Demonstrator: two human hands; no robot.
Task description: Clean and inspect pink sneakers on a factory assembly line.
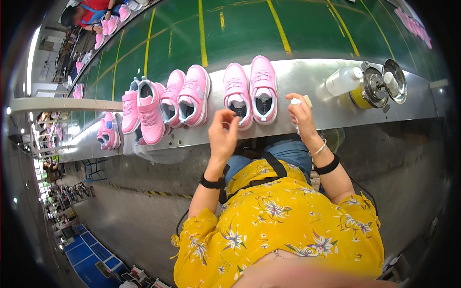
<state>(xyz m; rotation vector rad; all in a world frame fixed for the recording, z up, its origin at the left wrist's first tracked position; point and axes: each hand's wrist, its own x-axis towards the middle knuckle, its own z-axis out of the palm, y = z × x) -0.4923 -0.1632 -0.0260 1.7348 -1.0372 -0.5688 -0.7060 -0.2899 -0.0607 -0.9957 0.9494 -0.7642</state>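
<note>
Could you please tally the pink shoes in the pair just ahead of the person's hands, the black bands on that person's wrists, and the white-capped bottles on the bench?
Pink shoes: 2
Black wristbands: 2
White-capped bottle: 1
Total: 5

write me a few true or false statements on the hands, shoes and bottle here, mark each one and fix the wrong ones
1. The right hand holds a white wad. True.
2. The left hand is nearest to the clear bottle. False: it is by the heel of a pink shoe, in the pair in front of the person.
3. The clear bottle has a white cap. True.
4. That pair of shoes has its toes pointing toward the person. False: the toes point away and the heels face the person.
5. The person's yellow shirt has a flower pattern. True.
</note>
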